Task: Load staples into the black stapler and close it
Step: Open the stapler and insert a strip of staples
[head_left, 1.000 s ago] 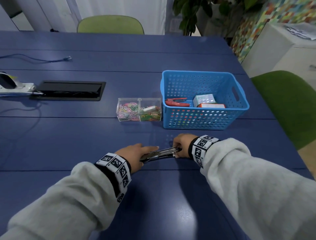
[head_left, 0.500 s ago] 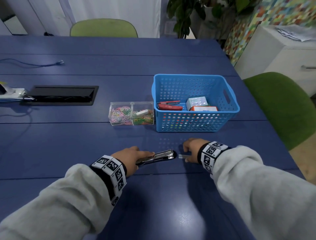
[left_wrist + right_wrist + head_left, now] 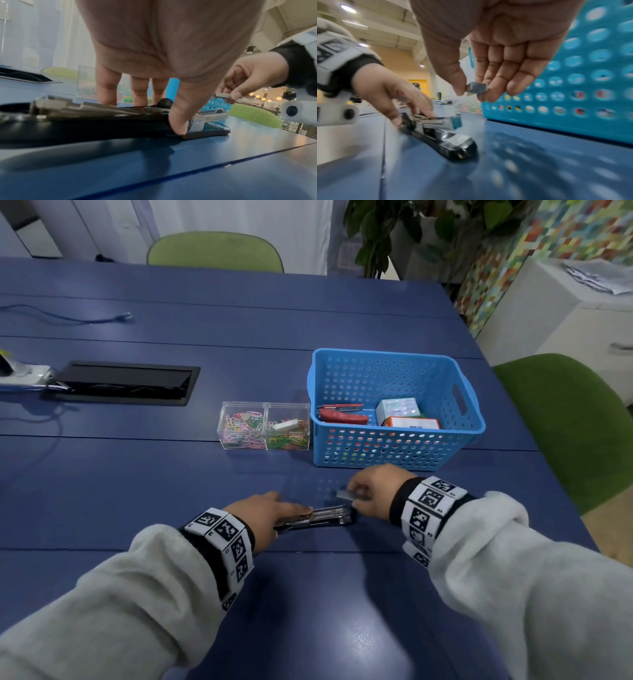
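On the dark blue table (image 3: 137,491), the opened black metal stapler (image 3: 325,517) is clamped steady by the left hand (image 3: 263,511), probably so the grey staple strip (image 3: 346,494) pinched just right of it in the right hand (image 3: 373,491) can be dropped in.

Place: office meeting room
Furniture: long blue table (image 3: 239,313), black recessed cable hatch (image 3: 123,383), green padded chair (image 3: 214,251)
Supplies: clear plastic boxes of coloured paper clips (image 3: 263,426)
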{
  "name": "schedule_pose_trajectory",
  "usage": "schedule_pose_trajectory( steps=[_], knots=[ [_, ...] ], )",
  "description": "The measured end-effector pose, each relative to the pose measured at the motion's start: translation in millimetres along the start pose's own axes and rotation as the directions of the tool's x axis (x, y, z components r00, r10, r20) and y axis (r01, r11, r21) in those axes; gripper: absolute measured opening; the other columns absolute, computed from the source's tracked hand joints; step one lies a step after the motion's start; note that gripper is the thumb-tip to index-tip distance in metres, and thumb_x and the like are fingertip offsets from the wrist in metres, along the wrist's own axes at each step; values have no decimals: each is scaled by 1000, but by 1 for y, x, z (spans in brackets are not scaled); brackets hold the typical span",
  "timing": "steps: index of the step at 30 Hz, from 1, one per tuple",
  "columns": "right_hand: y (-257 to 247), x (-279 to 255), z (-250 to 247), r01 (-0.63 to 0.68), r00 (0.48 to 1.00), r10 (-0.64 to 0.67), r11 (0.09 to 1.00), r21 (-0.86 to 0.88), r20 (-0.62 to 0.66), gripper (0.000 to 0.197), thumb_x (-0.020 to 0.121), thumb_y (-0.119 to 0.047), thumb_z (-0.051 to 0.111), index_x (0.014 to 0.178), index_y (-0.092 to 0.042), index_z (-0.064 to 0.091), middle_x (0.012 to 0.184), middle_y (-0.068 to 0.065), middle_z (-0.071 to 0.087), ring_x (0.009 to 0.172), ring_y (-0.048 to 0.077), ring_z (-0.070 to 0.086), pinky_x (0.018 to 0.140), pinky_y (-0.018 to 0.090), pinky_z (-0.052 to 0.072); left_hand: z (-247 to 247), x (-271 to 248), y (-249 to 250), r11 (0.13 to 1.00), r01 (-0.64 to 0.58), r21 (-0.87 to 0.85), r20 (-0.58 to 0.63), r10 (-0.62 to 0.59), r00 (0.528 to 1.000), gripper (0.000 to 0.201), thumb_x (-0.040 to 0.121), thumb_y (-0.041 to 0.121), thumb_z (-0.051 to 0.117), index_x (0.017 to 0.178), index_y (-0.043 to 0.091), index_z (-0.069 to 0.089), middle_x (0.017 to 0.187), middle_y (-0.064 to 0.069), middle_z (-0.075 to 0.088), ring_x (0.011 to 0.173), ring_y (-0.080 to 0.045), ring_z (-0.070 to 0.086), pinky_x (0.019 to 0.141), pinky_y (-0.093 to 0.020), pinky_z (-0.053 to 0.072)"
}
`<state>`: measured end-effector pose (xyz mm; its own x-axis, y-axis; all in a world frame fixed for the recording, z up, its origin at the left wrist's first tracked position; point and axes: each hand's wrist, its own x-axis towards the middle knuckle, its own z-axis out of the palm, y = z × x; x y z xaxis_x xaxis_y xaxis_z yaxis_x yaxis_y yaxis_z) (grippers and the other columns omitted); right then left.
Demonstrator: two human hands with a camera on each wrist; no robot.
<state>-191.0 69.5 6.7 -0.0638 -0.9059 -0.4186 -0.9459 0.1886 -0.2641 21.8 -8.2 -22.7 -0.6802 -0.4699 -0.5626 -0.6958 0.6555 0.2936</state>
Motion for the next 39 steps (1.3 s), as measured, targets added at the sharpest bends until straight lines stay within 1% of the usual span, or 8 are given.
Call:
schedule_pose_trajectory(
  steps=[2, 4, 8, 11, 15, 31, 36, 39],
  knots=[
    [-11, 3, 4, 74, 997, -73, 997, -37, 28, 25, 83, -24, 57, 106, -17, 66, 108, 6, 65, 102, 26, 59, 90, 34, 49, 0, 1, 2, 1000, -5, 7, 3, 5, 1000, 69, 87, 9, 47, 132, 57, 26, 130, -4, 43, 119, -27, 48, 97, -39, 43],
    [-16, 6, 9, 95, 995, -93, 994, -53, 39, 23, 84, -24, 56, 103, -16, 67, 107, 8, 62, 102, 27, 58, 89, 36, 50, -1, 2, 3, 1000, -11, 6, 3, 11, 1000, 69, 86, 9, 47, 131, 57, 27, 129, -5, 44, 118, -28, 48, 97, -39, 43],
    [-19, 9, 17, 86, 994, -80, 994, -75, 79, 22, 84, -25, 57, 101, -16, 67, 106, 7, 60, 99, 27, 57, 83, 35, 48, -2, 3, 2, 1000, -11, 4, 16, 11, 1000, 68, 86, 10, 48, 132, 56, 27, 128, -5, 45, 118, -28, 48, 98, -40, 44],
    [-21, 10, 18, 95, 993, -90, 993, -70, 74, 20, 83, -24, 57, 97, -15, 68, 99, 6, 58, 97, 28, 58, 81, 35, 49, -2, 3, 2, 1000, -11, 8, 17, 11, 1000, 68, 86, 10, 49, 132, 56, 27, 128, -5, 44, 118, -28, 47, 98, -41, 44],
    [-24, 12, 19, 111, 992, -106, 991, -79, 66, 20, 82, -23, 57, 97, -14, 68, 105, 8, 61, 98, 28, 57, 80, 34, 48, -2, 4, 2, 1000, -20, 7, 10, 20, 1000, 68, 86, 10, 49, 132, 55, 28, 125, -5, 45, 117, -29, 49, 98, -43, 44],
    [-33, 16, 19, 132, 986, -109, 973, -189, 125, 24, 86, -19, 55, 104, -12, 68, 111, 10, 59, 103, 31, 57, 85, 38, 51, 1, 4, 0, 999, -37, 8, -13, 37, 999, 69, 84, 11, 48, 130, 58, 28, 123, -6, 47, 115, -28, 50, 98, -44, 45],
    [-30, 20, 21, 107, 984, -80, 979, -171, 159, 25, 85, -25, 58, 104, -13, 69, 113, 10, 60, 103, 30, 58, 87, 38, 50, 3, 6, -3, 999, -43, -24, -30, 42, 999, 67, 84, 12, 51, 134, 51, 29, 126, -5, 46, 117, -27, 49, 99, -39, 44],
    [-22, 17, 22, 71, 986, -49, 988, -140, 157, 26, 85, -28, 60, 106, -15, 66, 114, 9, 59, 104, 29, 56, 87, 37, 48, 5, 3, -10, 998, 5, -67, -66, -9, 998, 68, 82, 13, 57, 137, 41, 30, 128, -5, 44, 117, -27, 51, 97, -36, 43]
  ],
)
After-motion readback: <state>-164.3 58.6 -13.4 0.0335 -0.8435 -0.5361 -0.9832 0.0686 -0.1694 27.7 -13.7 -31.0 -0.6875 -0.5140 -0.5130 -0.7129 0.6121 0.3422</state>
